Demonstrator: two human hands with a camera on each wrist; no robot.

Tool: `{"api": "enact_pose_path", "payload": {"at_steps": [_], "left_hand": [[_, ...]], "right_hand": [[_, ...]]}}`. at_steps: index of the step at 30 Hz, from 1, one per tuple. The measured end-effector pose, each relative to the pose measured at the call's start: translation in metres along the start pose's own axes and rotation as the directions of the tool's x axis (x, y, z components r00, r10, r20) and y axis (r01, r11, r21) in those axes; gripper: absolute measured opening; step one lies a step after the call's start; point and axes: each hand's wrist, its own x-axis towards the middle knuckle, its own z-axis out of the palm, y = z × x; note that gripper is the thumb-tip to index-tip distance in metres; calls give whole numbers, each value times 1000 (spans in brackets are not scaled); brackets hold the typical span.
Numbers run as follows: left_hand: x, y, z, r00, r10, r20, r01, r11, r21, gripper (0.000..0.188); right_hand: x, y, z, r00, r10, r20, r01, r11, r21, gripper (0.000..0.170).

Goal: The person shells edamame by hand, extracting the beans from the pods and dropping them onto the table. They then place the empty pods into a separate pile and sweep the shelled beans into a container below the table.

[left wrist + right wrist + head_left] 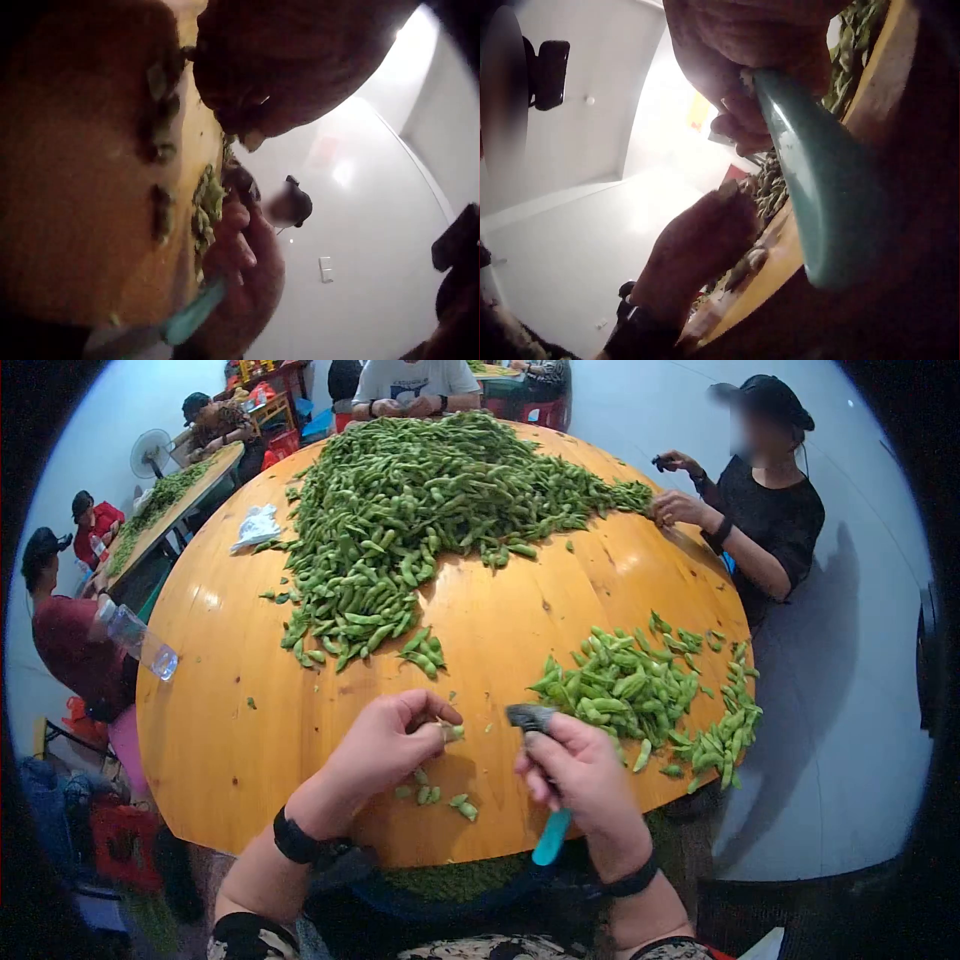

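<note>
My left hand [392,745] pinches a green soybean pod [456,733] between thumb and fingertips, low over the near part of the round wooden table [260,760]. Below that hand lie several short pod pieces [462,807]. My right hand [590,775] grips a tool with a smooth teal handle [551,838], which sticks out below the palm. A dark, blunt-looking end [530,717] shows at the thumb and points toward the left hand; I cannot tell what kind of tool it is. In the right wrist view, the teal handle [802,180] looks broad and curved.
A large heap of pods [430,490] covers the table's far middle. Right of my right hand lies a smaller pile [630,685]. A white crumpled wrapper [257,527] sits at left, near a clear plastic bottle [140,640]. A person in black [765,500] sits at right.
</note>
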Motion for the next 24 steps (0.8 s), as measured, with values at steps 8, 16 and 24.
{"api": "enact_pose_path", "payload": {"at_steps": [8,16,24], "left_hand": [[21,7,-10,738,675,-6,-210,238,948,26],[38,-1,-17,851,526,-10,-210,358,910,12],[30,-3,-14,826,559,67,-282,308,909,15]], "right_hand": [[6,8,-39,999,23,30,-24,999,49,19],[2,6,-24,992,-2,124,0,1000,20,28],[17,9,-2,984,-45,171,54,997,-51,21]]}}
